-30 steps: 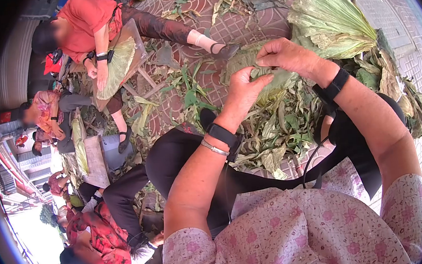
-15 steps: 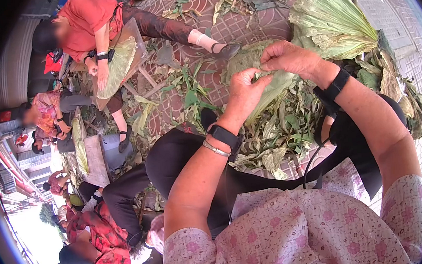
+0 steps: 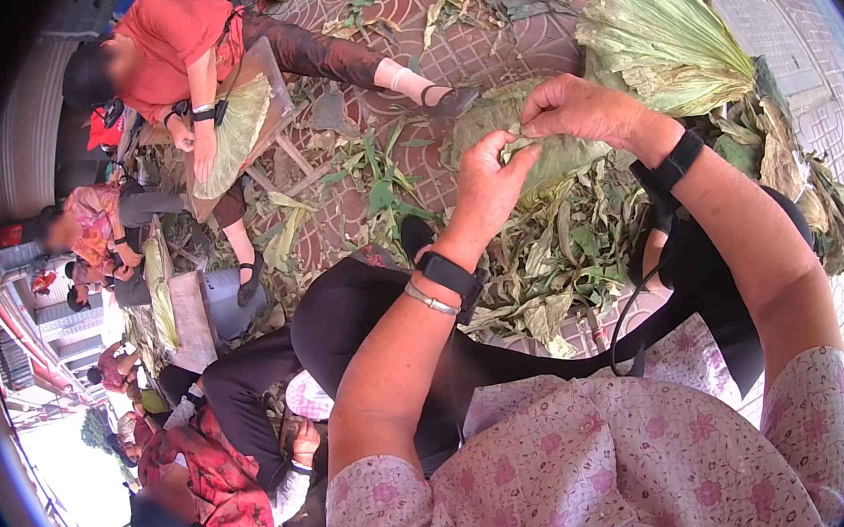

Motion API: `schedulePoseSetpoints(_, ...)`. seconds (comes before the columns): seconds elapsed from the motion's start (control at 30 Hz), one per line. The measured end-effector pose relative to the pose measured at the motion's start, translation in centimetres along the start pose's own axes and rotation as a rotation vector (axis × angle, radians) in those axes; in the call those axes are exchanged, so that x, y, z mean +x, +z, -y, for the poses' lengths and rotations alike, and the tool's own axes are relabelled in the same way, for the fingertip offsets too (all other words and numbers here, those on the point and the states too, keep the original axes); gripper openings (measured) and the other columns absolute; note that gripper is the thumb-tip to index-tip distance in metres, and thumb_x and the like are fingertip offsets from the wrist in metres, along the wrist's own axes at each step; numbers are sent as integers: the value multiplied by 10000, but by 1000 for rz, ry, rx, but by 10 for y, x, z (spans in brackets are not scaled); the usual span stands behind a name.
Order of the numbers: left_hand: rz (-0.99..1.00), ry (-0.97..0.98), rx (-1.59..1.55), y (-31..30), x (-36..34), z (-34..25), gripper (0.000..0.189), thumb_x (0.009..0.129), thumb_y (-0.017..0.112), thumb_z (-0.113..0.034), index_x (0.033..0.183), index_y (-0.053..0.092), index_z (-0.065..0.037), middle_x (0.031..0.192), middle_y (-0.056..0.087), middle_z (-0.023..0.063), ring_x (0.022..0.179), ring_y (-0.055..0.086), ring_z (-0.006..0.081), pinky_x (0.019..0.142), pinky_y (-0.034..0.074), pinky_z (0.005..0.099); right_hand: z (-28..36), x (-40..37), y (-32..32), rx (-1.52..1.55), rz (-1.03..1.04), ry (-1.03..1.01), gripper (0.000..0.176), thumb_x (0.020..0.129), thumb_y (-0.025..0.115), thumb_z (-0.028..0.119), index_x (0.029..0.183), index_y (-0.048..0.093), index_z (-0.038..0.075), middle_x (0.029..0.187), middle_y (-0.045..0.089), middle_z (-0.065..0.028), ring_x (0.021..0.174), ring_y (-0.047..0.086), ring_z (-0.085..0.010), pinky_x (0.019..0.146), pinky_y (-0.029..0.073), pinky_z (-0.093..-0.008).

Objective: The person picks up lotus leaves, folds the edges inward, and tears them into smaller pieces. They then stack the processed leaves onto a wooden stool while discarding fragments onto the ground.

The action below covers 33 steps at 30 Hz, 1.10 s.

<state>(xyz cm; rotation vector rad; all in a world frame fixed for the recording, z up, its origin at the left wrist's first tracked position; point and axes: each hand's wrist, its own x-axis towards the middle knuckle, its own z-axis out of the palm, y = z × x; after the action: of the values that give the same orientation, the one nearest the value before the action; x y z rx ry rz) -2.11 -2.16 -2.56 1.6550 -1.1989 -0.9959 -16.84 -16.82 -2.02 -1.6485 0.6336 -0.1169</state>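
Close together in front of me, my left hand (image 3: 489, 187) and my right hand (image 3: 590, 116) are both closed in a pinch. Between their fingertips is a small pale piece of dried leaf (image 3: 520, 138), mostly covered by the fingers. Just beyond and beneath the hands lies a broad, flat, pale green leaf (image 3: 558, 156). Under it is a heap of loose, crumpled green and brown leaves (image 3: 562, 261). A large fan-shaped bundle of pale green leaves (image 3: 658, 37) rests to the right of my right hand.
Across from me, a seated person (image 3: 176, 29) presses a leaf fan (image 3: 242, 129) on a slanted board (image 3: 272, 101). Another person (image 3: 225, 476) sits close at my left. Leaf scraps (image 3: 384, 176) litter the patterned paving. Brown leaves (image 3: 784, 156) lie at the right.
The pale leaf below my hands, slanting down toward me earlier, now lies flatter and further out. My hands barely moved, still pinching. The person at my left has shifted an arm into view.
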Motion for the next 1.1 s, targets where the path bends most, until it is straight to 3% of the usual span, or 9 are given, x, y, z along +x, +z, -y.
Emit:
schedulePoseSetpoints(0.13, 8, 40, -128, 1, 2, 6, 214, 878, 748, -138, 1004, 689, 25, 869, 690, 0, 762, 589, 48, 670, 508, 258, 0, 1, 4, -20, -45, -1, 125, 873, 714, 118, 940, 700, 13, 856, 658, 3, 821, 569, -84, 748, 467, -261)
schedulePoseSetpoints(0.33, 47, -58, -216, -1, 3, 11, 229, 871, 753, -112, 1038, 699, 36, 894, 701, 5, 794, 607, 56, 699, 518, 254, 4, -2, 6, -7, -12, -8, 126, 878, 707, 114, 960, 695, 18, 868, 661, 5, 835, 571, -84, 757, 469, -261)
schedulePoseSetpoints(0.43, 4, -4, -248, 3, 3, 13, 210, 850, 766, -141, 933, 701, 41, 732, 601, -41, 670, 474, 36, 576, 430, 260, 5, -3, 4, -4, 16, -56, 119, 874, 706, 110, 953, 693, 22, 855, 658, 12, 827, 567, -80, 753, 466, -261)
schedulePoseSetpoints(0.73, -40, 5, -80, 2, 0, 6, 189, 836, 763, -140, 894, 695, 27, 632, 556, -27, 621, 436, 51, 547, 412, 287, -6, -2, 14, 124, -65, 48, 100, 840, 730, 106, 909, 704, 37, 828, 652, 16, 801, 558, -81, 735, 450, -254)
schedulePoseSetpoints(0.83, -47, 65, -10, 1, -3, -4, 176, 848, 738, -132, 878, 683, 33, 626, 551, -8, 622, 443, 60, 553, 418, 302, -9, -2, 16, 263, -129, 160, 130, 830, 743, 121, 929, 714, 42, 838, 657, 8, 801, 557, -88, 733, 447, -257)
schedulePoseSetpoints(0.93, -41, 79, 18, 3, -2, -2, 159, 882, 727, -142, 899, 685, 10, 683, 566, -54, 652, 458, 31, 572, 419, 258, -9, -3, 13, 296, -80, 140, 183, 827, 770, 167, 953, 723, 43, 856, 665, 1, 800, 557, -94, 736, 448, -265)
schedulePoseSetpoints(1.03, -51, 65, -89, 4, 0, 4, 146, 907, 696, -131, 969, 666, -2, 766, 592, -42, 719, 482, 31, 614, 429, 248, 2, -5, 9, 360, -110, 172, 238, 819, 796, 221, 978, 731, 56, 857, 667, 10, 787, 550, -90, 706, 431, -251)
schedulePoseSetpoints(1.1, -62, 101, -158, 6, 1, 7, 150, 912, 675, -124, 992, 643, -2, 747, 575, -25, 698, 465, 46, 602, 423, 264, 6, -4, 0, 217, -59, 141, 267, 817, 806, 247, 997, 733, 63, 854, 666, 19, 774, 542, -84, 679, 414, -235)
